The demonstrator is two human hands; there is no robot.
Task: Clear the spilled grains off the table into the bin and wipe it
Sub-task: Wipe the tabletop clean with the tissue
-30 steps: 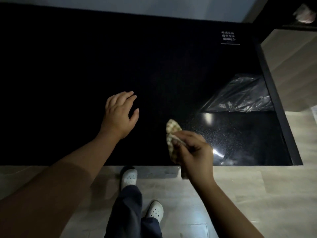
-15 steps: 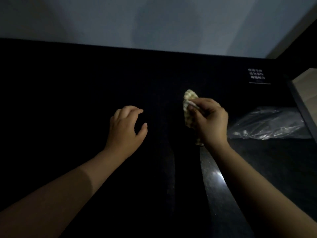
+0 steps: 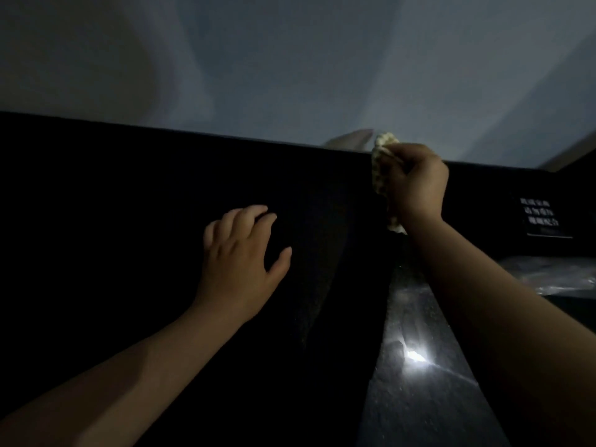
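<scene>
Within right hand, crumpled pale checked cloth

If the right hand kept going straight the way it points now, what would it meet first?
The right hand, gripping the cloth, is at the far edge of the table; beyond it, likely the pale wall, though the depth is unclear.
</scene>
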